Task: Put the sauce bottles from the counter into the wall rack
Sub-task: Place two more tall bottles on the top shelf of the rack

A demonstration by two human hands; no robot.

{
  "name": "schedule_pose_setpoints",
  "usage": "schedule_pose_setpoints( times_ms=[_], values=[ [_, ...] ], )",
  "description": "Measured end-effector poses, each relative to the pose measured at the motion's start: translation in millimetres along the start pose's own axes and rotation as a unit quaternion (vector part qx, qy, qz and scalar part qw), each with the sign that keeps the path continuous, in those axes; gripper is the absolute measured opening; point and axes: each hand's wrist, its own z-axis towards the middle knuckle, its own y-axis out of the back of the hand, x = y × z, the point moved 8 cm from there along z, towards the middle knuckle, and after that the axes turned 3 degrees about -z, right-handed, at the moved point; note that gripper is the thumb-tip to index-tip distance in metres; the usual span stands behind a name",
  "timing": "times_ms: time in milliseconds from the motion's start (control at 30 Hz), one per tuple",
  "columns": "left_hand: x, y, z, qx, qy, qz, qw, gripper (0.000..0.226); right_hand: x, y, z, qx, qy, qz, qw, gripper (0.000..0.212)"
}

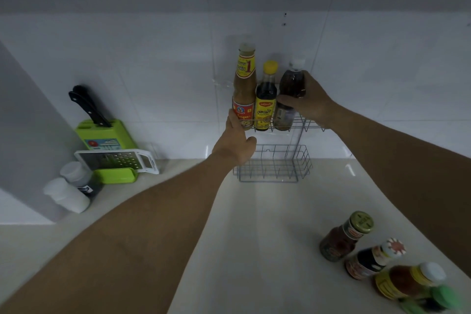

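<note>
your right hand clamps the dark bottle into the rack's upper tier, left hand loosely open steadying its front; next, release and fetch the bottles at 5 o'clock.

The right hand grips a dark bottle standing in the rack's upper shelf, while the left hand touches its front edge.

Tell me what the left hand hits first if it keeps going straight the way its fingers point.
Probably the tall tan sauce bottle at the left end of the upper rack shelf: the left hand points up at its label, fingertips already at or near it. Depth is unclear.
</note>
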Motion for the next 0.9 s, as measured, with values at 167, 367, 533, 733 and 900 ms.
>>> schedule_pose_setpoints(
  times_ms=[167, 367, 533, 733, 900],
  values=[
    [-2, 0, 0, 0.004, 0.005, -0.003, 1.000, 0.098, -6, -6, 2, 0.038, -0.007, -0.003, 0.999, 0.071],
    [-2, -1, -1, 0.006, 0.014, 0.001, 1.000, 0.098, -11, -7, 0, 0.034, -0.017, 0.008, 0.999, 0.066],
    [-2, -1, 0, 0.005, 0.018, 0.002, 1.000, 0.098, -9, -7, -2, 0.057, 0.000, 0.004, 0.998, 0.059],
    [-2, 0, -2, 0.012, 0.020, 0.006, 1.000, 0.097, -8, -12, -3, 0.055, -0.002, 0.002, 0.998, 0.060],
    [-3, 0, -3, 0.014, 0.019, 0.011, 1.000, 0.097, -6, -9, -5, 0.042, 0.012, 0.004, 0.999, 0.057]
  ],
)
